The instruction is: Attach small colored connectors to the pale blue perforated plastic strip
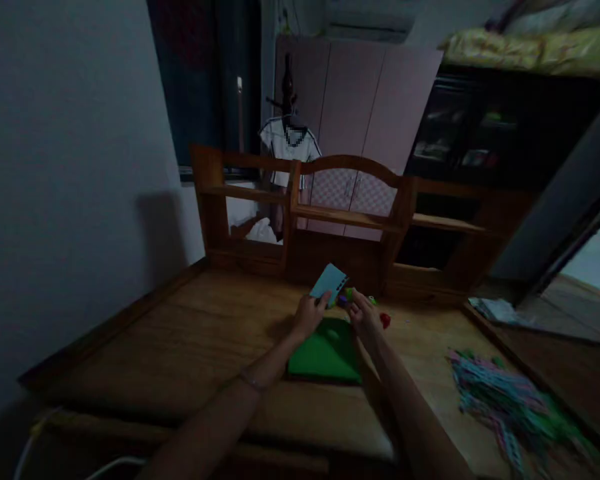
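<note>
Left hand (311,315) has a pinch grip on a light-blue card (327,282), held tilted up by the far end of a green board (325,353) that lies on the wooden surface (205,320). Right hand (364,315) is just beside it, fingers bent, near a small green piece (349,293); too dim & blurry to tell if I've got that piece gripped or am only close to it. A purple bit (343,301) shows btwn my hands, & a red piece (385,321) is just right of my right hand.

Progress, my guess: partway at most. Card's picked up, but nothing looks finished; the red pc. is loose on the surface. A heap of pink, blue & green strips (510,393) off to the right is untouched by either hand, so prob. not in use rn.

Brands/labels/text: none I can read. Dark marks along the card's edge might be print or cut-outs, can't say. White shirt (280,143) hanging at the back: no legible wording either.
</note>
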Tool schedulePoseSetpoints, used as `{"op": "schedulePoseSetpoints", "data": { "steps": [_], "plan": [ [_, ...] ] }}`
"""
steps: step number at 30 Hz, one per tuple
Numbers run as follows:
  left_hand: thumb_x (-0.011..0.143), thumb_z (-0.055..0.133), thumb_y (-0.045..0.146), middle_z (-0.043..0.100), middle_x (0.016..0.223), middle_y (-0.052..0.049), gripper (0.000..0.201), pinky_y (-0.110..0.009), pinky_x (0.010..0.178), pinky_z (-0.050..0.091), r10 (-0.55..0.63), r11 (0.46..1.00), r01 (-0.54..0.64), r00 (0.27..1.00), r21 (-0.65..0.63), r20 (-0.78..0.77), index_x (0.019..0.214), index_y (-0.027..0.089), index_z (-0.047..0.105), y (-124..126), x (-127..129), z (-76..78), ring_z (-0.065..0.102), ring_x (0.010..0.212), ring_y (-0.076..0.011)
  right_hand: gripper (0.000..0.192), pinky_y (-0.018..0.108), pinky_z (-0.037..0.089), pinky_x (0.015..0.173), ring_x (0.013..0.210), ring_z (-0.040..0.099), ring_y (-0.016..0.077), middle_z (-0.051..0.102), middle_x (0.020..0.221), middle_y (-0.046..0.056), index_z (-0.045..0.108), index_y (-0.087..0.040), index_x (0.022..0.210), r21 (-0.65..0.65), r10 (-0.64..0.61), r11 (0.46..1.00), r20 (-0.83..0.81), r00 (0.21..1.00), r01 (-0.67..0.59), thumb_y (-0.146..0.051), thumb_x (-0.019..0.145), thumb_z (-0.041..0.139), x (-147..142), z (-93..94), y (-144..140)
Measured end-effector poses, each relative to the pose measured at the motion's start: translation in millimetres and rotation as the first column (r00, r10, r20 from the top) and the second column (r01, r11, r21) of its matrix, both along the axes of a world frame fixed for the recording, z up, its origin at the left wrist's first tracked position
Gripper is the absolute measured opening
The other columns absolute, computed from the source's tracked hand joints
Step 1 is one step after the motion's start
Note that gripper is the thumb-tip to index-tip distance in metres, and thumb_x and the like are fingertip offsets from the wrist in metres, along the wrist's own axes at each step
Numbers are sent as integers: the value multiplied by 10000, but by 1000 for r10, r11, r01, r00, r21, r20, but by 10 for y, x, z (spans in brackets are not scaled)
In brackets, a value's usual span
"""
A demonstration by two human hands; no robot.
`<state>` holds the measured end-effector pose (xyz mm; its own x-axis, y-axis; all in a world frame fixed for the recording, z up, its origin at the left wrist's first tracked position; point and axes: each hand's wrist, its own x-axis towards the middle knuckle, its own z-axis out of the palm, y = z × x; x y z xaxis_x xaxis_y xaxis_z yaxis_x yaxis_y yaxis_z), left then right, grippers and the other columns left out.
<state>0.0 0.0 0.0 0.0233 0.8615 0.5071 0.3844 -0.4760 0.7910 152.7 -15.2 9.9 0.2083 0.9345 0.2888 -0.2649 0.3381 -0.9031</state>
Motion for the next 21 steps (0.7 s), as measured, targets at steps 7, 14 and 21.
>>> {"op": "schedulePoseSetpoints", "data": {
  "steps": [7,14,21],
  "plan": [
    [858,367,504,585,529,-49,529,-201,530,351,7,1000,-7,998,3,-56,620,111,631,-57,-13,82,549,567,-128,336,218,394,482,576,541,121,618,764,41,649,-187,850,-51,34,998,80,996,-30,-451,646,688,18,76,-35],
    [864,350,504,587,547,-54,539,-207,539,342,7,1000,-5,995,18,-104,638,101,628,-55,-10,82,529,548,-121,347,224,384,496,552,511,109,602,733,36,629,-178,842,-50,87,995,144,986,-81,-488,688,638,-32,81,-54],
    [855,370,501,618,600,-73,528,-217,566,362,-8,1000,7,991,-8,-134,650,98,642,-53,2,85,554,588,-136,349,244,390,532,588,528,129,589,734,29,621,-193,838,-57,84,996,194,977,-74,-514,703,605,-34,109,-94]
  ]
}}
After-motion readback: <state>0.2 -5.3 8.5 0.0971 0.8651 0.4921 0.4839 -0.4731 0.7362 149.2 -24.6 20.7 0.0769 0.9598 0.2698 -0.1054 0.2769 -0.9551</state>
